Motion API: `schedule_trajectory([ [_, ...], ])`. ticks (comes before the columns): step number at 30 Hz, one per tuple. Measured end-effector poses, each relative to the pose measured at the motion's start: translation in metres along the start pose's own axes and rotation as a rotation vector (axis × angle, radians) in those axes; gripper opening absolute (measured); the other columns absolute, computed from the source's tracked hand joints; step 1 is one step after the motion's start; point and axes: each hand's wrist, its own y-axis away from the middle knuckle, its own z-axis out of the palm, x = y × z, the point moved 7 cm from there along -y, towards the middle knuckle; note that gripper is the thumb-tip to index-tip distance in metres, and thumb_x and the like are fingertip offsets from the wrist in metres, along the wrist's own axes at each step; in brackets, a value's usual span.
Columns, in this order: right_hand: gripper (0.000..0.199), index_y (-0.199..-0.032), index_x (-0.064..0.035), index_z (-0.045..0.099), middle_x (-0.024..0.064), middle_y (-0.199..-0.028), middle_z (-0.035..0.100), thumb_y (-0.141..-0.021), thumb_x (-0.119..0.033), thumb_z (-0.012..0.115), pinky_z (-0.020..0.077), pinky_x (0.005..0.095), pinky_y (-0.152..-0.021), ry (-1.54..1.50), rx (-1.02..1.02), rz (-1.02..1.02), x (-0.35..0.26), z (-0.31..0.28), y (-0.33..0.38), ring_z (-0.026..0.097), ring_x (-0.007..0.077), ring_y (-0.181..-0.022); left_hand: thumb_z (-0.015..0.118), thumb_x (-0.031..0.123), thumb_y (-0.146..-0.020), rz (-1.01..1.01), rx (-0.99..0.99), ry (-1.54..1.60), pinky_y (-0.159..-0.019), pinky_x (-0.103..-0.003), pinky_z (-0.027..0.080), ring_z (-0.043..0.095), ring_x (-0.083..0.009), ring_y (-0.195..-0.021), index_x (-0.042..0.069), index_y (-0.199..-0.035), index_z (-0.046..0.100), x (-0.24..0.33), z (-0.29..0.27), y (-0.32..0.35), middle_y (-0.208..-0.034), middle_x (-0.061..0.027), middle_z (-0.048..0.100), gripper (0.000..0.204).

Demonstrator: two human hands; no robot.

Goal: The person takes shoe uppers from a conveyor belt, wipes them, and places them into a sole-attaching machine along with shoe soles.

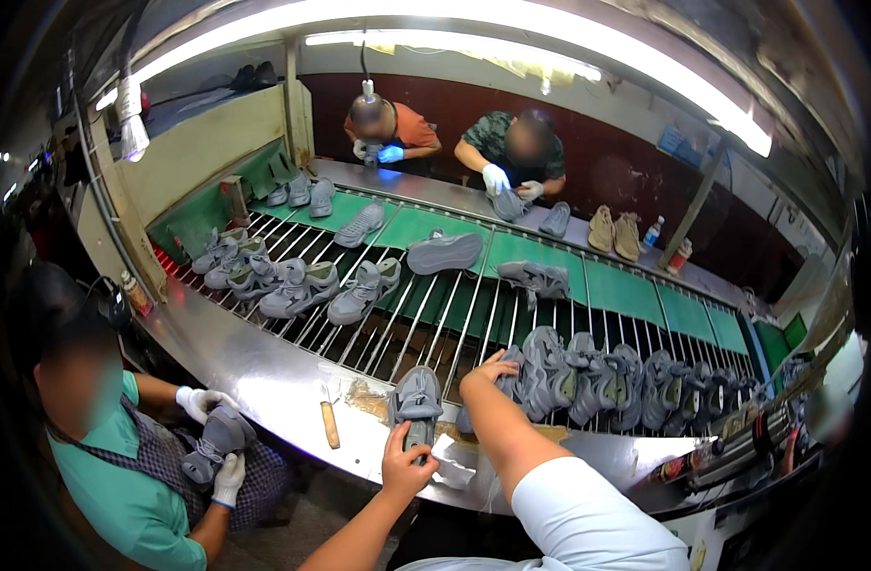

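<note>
My left hand (409,464) grips the heel end of a grey sports shoe (418,394), which lies with its toe pointing away from me at the near metal edge. My right hand (486,373) reaches across to the rack, its fingers closed on another grey shoe (509,365) at the left end of a tight row. Part of that shoe is hidden behind my hand and forearm. More grey shoes (548,373) stand packed together to its right. Left of my left hand lies a tool with a wooden handle (330,424) on the metal ledge.
A slatted metal rack (452,324) with green panels (611,293) carries several grey shoes. At my left, a gloved co-worker (121,466) holds a shoe. Two people work across the rack. Beige shoes (613,231) and a bottle (653,231) stand on the far ledge. Torn paper (453,470) lies nearby.
</note>
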Motion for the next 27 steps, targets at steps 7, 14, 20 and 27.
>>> schedule_trajectory([
  [7,0.068,-0.143,-0.0161,0.035,0.009,-0.155,0.003,-0.082,-0.027,0.063,0.053,0.0555,-0.075,-0.122,-0.076,0.14,-0.008,0.006,-0.019,0.043,0.0476,-0.118,0.071,0.013,-0.056,0.088,-0.006,0.007,-0.094,-0.046,0.045,0.055,-0.0428,-0.108,0.012,-0.071,0.07,0.005,-0.008,-0.004,-0.117,-0.0211,0.057,0.015],
  [14,0.113,-0.147,-0.0156,0.015,0.0239,-0.152,0.001,-0.06,-0.044,0.08,0.0464,0.0435,-0.095,-0.595,-0.11,-0.339,0.097,-0.007,0.051,0.046,0.0383,-0.124,0.071,0.011,-0.057,0.189,-0.116,0.115,-0.091,-0.042,0.045,0.056,-0.0392,-0.107,0.009,-0.072,0.069,0.007,0.022,-0.026,-0.12,-0.0231,0.056,0.015],
  [20,0.097,-0.141,-0.0101,0.029,0.025,-0.137,0.035,-0.057,-0.024,0.074,0.047,0.0379,-0.09,-1.344,0.371,-0.505,0.22,0.079,0.093,0.053,0.0348,-0.114,0.07,0.012,-0.06,0.161,-0.137,0.21,-0.091,-0.041,0.045,0.055,-0.0367,-0.107,0.008,-0.069,0.069,0.012,0.076,-0.061,-0.12,-0.0208,0.056,0.01],
  [27,0.088,-0.139,-0.0062,0.034,0.0168,-0.116,0.055,-0.054,-0.007,0.055,0.0467,0.0276,-0.08,-2.553,0.038,-0.212,0.351,0.322,0.199,0.056,0.0225,-0.1,0.069,0.013,-0.063,0.099,-0.22,0.124,-0.094,-0.041,0.042,0.053,-0.0355,-0.108,0.007,-0.068,0.068,0.03,0.185,-0.117,-0.117,-0.0184,0.059,0.008],
])
